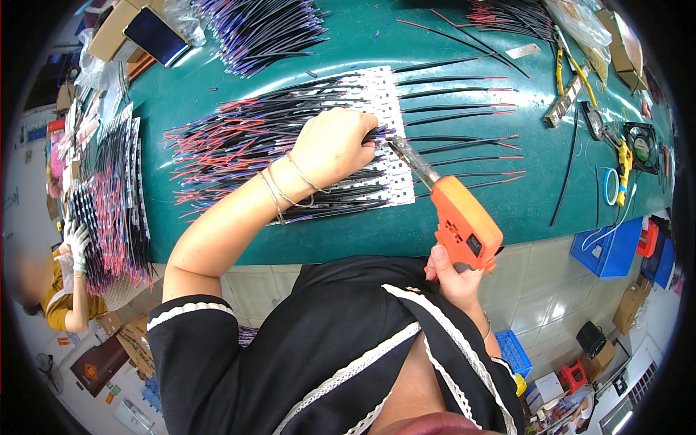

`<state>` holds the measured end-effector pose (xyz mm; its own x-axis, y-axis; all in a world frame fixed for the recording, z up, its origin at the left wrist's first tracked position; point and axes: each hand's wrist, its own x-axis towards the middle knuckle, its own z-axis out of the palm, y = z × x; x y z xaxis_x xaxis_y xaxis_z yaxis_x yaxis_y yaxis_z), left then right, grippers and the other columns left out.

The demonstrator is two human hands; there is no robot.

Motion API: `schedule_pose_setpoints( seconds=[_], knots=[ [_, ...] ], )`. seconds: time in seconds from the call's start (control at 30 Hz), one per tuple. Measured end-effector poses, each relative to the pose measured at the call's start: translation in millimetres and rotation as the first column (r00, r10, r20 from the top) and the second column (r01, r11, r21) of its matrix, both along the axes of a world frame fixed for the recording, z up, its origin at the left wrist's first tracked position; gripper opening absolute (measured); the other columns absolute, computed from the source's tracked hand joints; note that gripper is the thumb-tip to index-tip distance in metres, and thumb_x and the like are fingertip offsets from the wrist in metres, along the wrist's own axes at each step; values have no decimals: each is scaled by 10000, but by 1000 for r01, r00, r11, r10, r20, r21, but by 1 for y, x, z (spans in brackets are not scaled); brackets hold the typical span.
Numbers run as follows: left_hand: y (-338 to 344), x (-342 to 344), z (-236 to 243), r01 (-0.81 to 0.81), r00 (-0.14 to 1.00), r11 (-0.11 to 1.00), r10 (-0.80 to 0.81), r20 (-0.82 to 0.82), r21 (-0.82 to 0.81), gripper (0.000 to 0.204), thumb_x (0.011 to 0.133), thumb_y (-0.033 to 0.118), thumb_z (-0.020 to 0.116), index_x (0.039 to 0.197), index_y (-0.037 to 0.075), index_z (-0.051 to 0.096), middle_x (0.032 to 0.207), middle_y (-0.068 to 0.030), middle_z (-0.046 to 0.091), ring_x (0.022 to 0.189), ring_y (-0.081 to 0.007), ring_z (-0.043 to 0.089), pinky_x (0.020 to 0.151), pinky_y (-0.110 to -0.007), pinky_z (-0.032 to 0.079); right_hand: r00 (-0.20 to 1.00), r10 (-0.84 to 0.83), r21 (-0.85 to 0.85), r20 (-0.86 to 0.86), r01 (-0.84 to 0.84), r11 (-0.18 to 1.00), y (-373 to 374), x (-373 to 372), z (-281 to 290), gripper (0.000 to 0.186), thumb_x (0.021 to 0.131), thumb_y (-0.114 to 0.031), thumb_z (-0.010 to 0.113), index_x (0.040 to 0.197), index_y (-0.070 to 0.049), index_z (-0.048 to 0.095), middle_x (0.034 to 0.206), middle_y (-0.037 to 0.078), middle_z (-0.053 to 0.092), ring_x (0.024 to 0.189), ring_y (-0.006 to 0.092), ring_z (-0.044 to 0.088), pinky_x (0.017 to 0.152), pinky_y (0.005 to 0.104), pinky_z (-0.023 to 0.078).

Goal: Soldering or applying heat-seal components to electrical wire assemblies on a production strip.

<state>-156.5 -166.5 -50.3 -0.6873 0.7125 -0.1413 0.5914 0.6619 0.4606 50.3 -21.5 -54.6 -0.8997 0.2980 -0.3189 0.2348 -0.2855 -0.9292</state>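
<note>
Right fingers point(442, 264) grip a blocky, metal-tipped orange soldering gun point(465, 223).

No words are legible here: a dark label point(473, 243) marks the orange soldering gun point(460, 210) in your right hand point(458, 283), its print too small to read, while a red-and-gold diamond sign point(90, 371) marks a dark red door point(112, 357) to your left.

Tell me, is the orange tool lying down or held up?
Held up: the right hand grips the orange tool, its metal nose close to the left hand.
</note>
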Motion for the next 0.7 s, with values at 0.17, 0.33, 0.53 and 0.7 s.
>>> schedule_pose_setpoints(
  seconds=[0.17, 0.33, 0.53, 0.7],
  knots=[
    [-1, 0, -2, 11, 1000, 1000, -12, -8, -5, 193, 665, 154, 585, 801, 18, 604, 707, -157, 584, 679, -314, 570, 636, -387, 449, 999, 30, 74, -37, -27, 997, -3, -3, -2, 267, 763, -55, 599, 989, 26, 481, 698, 48, 539, 496, 81, 488, 461, 213, 408],
    [-1, 0, -2, 12, 1000, 1000, -12, -18, -13, 200, 664, 155, 585, 809, 19, 601, 701, -158, 581, 677, -316, 568, 636, -390, 448, 994, 83, 388, -66, -51, 920, -5, -7, 1, 262, 736, -53, 629, 955, 15, 502, 730, 50, 556, 575, 90, 514, 539, 202, 413],
    [-1, -1, -1, 20, 1000, 999, -20, -8, -30, 197, 664, 155, 583, 805, 19, 599, 698, -157, 581, 676, -319, 568, 631, -392, 447, 987, 98, 435, -126, -34, 900, -8, -7, 0, 303, 733, -49, 630, 988, 23, 483, 754, 58, 563, 588, 88, 525, 548, 197, 419],
    [-1, -1, -1, 34, 999, 999, -34, -6, -19, 198, 666, 158, 581, 807, 21, 601, 705, -158, 583, 681, -320, 571, 628, -395, 449, 998, -45, 104, 41, 40, 994, -4, 1, 2, 346, 759, -52, 601, 1052, 34, 437, 742, 69, 548, 508, 87, 504, 461, 212, 430]
  ],
)
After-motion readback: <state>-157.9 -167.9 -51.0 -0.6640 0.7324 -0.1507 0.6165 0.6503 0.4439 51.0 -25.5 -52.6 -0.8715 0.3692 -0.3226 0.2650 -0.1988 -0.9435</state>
